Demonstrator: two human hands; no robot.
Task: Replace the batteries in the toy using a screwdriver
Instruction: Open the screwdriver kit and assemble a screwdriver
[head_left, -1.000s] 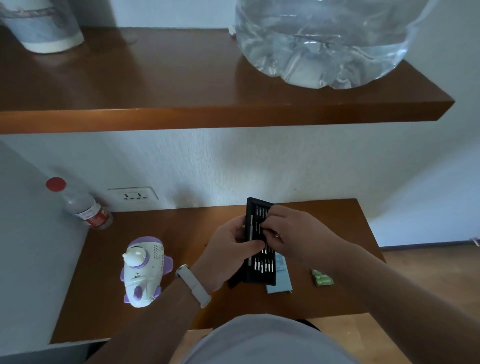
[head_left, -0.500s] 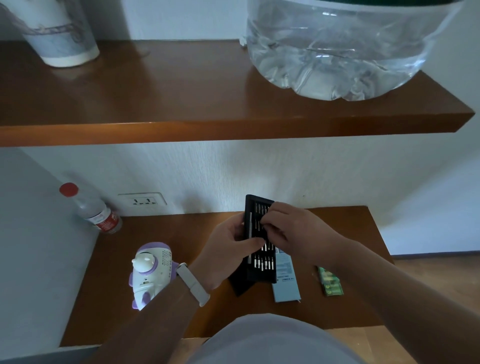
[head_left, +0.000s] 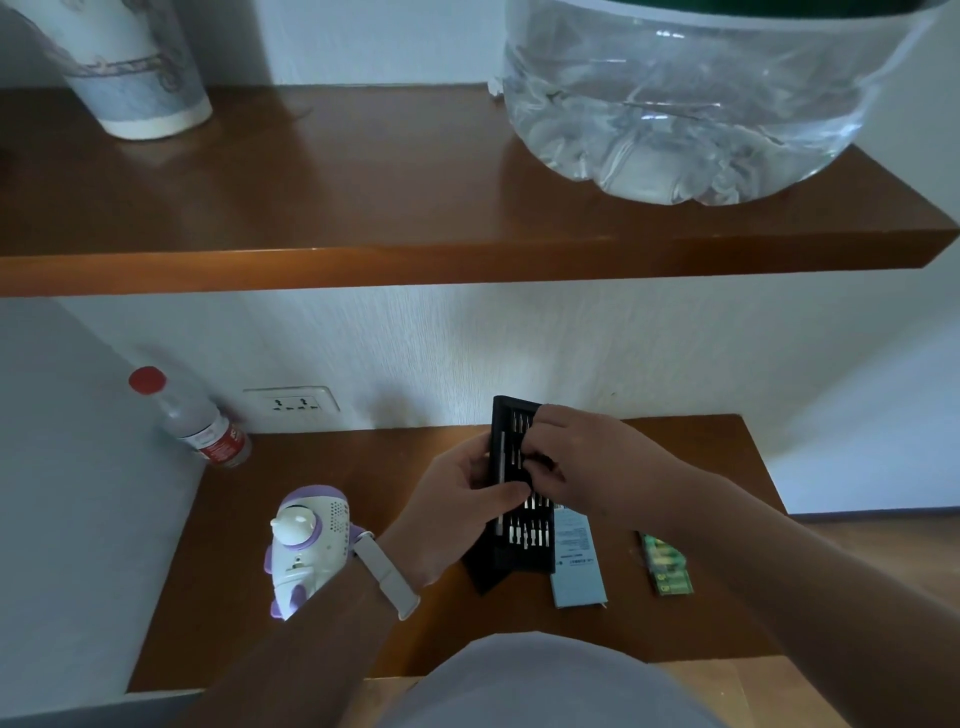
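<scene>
Left hand is gripping the bit case; right hand is pinching its bits. Toy is lying at 8 o'clock, nearer the left hand.

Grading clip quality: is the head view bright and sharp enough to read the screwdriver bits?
Head view: dim, bluish light; bits in the black plastic bit case show as glints; head view's wide lens slightly bows the brown wooden shelf; glare streaks the clear water jug.
</scene>
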